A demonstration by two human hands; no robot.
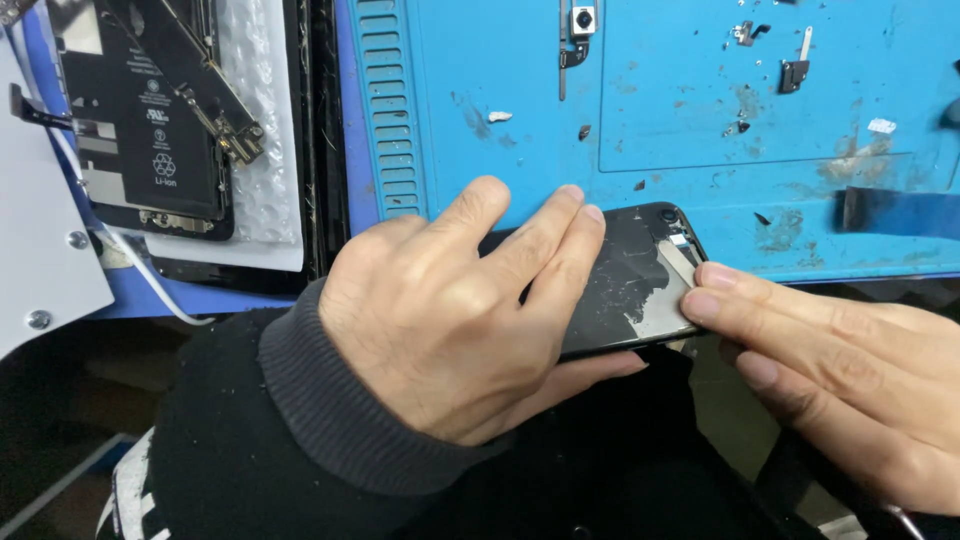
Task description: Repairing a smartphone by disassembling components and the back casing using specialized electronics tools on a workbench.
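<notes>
A black phone back housing [628, 282] with patches of scraped grey metal lies over the front edge of the blue work mat [660, 150]. My left hand [450, 315] grips it, with the fingers spread flat across its top and the thumb under its near edge. My right hand [830, 365] comes in from the right, and its fingertips press against the housing's right end, near the camera hole. Dark sleeves cover both wrists.
An opened phone with a black battery [150, 120] lies at the top left on white bubble wrap [262, 150]. A small camera module [583, 22], little brackets [793, 72] and a dark strip [895, 212] rest on the mat. A white cable [150, 280] runs at the left.
</notes>
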